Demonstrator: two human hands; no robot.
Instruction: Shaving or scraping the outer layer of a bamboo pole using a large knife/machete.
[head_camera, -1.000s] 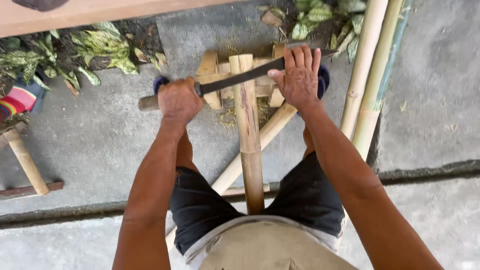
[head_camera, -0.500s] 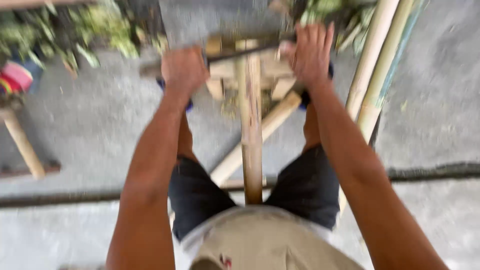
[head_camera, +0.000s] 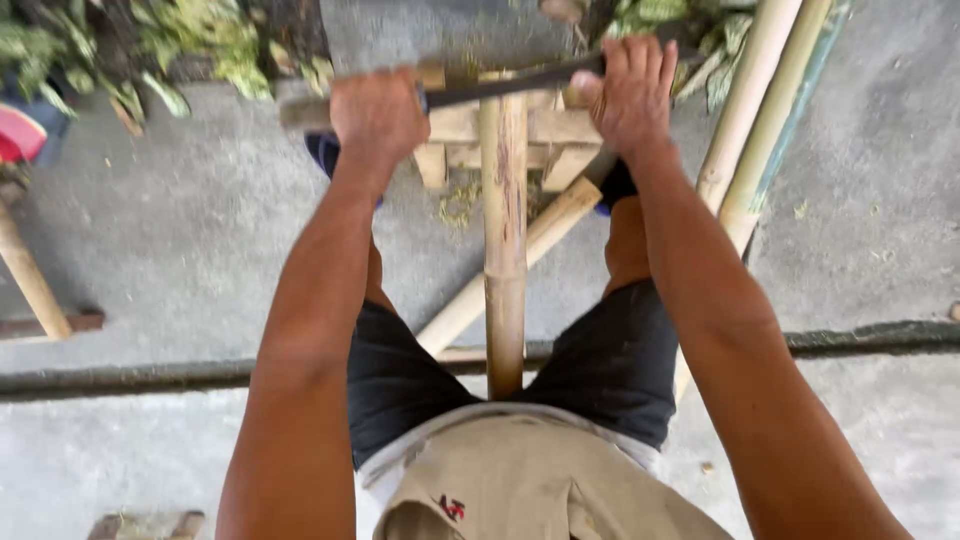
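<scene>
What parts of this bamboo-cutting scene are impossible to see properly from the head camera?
- Knife handle: wrapped inside the left hand.
- Blade tip: covered by the right hand.
- Bamboo pole near end: hidden behind the person's shirt.
- Feet: mostly hidden by the arms and legs.
- Leaning poles: tops cut off by the upper edge.

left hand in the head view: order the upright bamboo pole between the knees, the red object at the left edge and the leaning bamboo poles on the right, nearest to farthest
From the left hand:
1. Upright bamboo pole, centre, just right of the hand.
2. Leaning bamboo poles, far right, past the right hand.
3. Red object, far left edge. It looks about as far as the leaning poles, too close to call.
</scene>
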